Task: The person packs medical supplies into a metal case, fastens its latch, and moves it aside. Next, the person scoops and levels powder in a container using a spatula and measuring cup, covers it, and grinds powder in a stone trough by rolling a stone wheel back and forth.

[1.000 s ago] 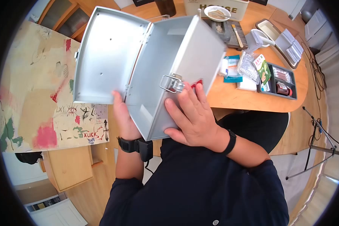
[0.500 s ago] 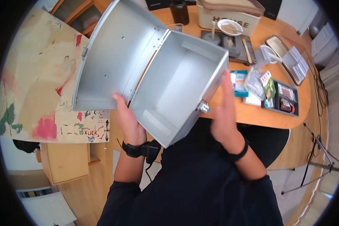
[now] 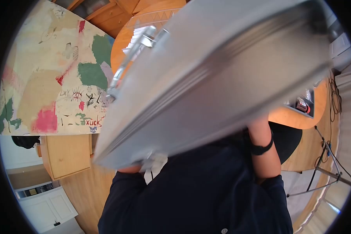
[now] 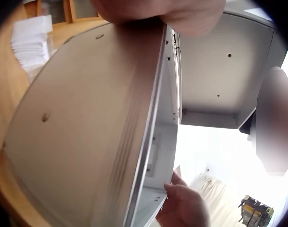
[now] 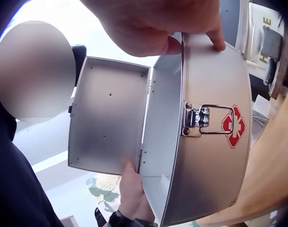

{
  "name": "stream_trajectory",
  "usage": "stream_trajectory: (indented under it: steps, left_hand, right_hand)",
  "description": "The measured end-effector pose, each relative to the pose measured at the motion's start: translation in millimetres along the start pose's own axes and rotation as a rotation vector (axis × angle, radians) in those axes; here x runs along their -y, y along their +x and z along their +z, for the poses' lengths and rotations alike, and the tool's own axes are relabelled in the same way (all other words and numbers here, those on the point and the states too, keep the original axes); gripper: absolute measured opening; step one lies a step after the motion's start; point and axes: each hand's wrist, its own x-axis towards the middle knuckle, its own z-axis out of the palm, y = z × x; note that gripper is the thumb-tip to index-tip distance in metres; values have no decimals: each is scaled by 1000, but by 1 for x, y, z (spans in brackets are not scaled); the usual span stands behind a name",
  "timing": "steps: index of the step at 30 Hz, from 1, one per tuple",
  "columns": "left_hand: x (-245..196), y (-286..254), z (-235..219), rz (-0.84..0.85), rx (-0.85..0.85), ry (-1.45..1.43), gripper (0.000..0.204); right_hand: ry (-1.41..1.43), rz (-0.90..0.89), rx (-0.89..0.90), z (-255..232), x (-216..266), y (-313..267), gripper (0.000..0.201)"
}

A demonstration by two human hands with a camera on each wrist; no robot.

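Observation:
A silver metal box [image 3: 222,93] with its lid swung open is held up tilted in front of the body; blurred in the head view, it covers most of both hands. In the right wrist view its front has a chrome latch [image 5: 197,117] and a red emblem with a white cross [image 5: 234,135]. My right hand [image 5: 163,23] grips the end wall at the rim, thumb on the inside and a finger on the outside. At the opposite end my left hand [image 5: 134,198] holds the box beside the hinge, thumb against the open lid [image 5: 108,123]. The visible interior shows bare walls.
Behind the box is a wooden table [image 3: 318,111] with a grey tray holding a brown bottle [image 3: 302,104]. White folded papers [image 4: 30,47] and a box lettered HOUSE [image 5: 264,42] are there too. A paint-marked board [image 3: 50,89] lies left; a tripod [image 3: 329,156] stands right.
The box has come up toward the head camera and turned, so its outside now faces the view. My right hand went from flat on the front, to beside it, to gripping the end wall.

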Motion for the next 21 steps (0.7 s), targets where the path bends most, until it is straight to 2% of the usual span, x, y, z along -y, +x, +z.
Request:
stream_trajectory:
  steps: [2,4,6,7,8,10,12,14,15,16,17,18,20,21]
  left_hand:
    - [3,1,1,-3,37,-36,76]
    - [7,2,2,-11,68,-64,76]
    - [9,4,2,-24,93,-80,77]
    - [10,4,2,-26,106,-92,77]
    - [10,5,2,-27,117,-103,77]
    - [8,9,-2,-4,152,-54,75]
    - [4,15,-10,18,207,60,73]
    - [-11,21,-14,14,170,113,69]
    - [-23,19,-18,-85,233,82,64]
    - [-32,16,-22,-185,296,52,58]
    - [-33,18,-30,-233,296,42,60]
    - [-36,19,-37,-230,288,45,60]
    - [-42,20,-50,-445,470,-146,61]
    - [-37,28,-60,-508,516,-145,60]
  right_hand:
    - [-147,248,33,-3,-5,-3,51]
    - [-220,207,49,-3,-5,-4,50]
    - [47,127,-41,2,-11,-3,49]
    - [-74,101,-89,7,1,-2,47]
    - [-73,102,-89,7,2,-4,47]
    - [29,148,-36,8,0,1,47]
    - [-60,121,9,1,7,1,48]
    - [-126,63,126,-5,18,0,52]
    - [-120,58,129,-11,22,0,52]
    - [-118,-20,223,-18,26,0,60]
    - [-114,-98,317,-23,26,-1,69]
    - [-107,-99,322,-27,22,0,69]
    - [9,-185,460,-33,14,4,91]
    - [22,-130,508,-32,7,0,105]
